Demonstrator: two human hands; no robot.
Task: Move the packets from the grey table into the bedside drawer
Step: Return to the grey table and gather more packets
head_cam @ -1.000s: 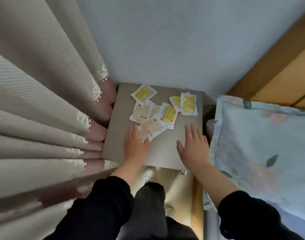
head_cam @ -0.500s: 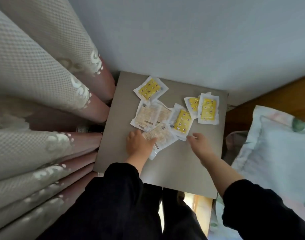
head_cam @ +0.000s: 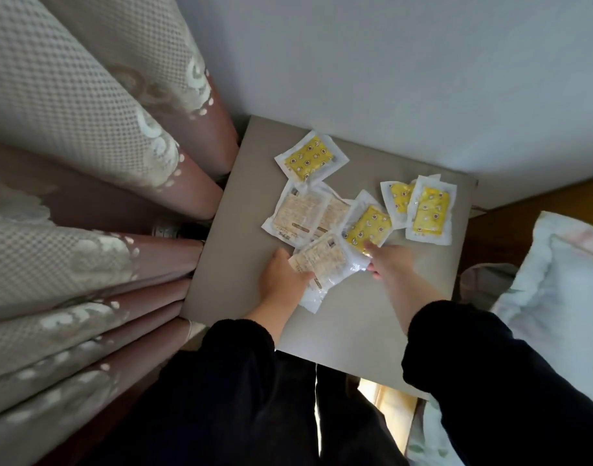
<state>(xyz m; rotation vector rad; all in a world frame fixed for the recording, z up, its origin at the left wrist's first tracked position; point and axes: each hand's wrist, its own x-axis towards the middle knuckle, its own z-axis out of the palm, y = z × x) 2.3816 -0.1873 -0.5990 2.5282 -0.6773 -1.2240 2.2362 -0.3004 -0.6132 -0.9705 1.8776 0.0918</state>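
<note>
Grey table is holding the packets at its middle. Left hand is gripping the beige packet; right hand is touching the yellow packet, grip unclear. Overlapped packets are risking a slide off the table.

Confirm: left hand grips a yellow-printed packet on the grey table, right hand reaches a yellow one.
Wrong: the head view shows the left hand gripping a beige-printed clear plastic packet. The right hand does reach a yellow-printed packet on the flat grey table.
</note>
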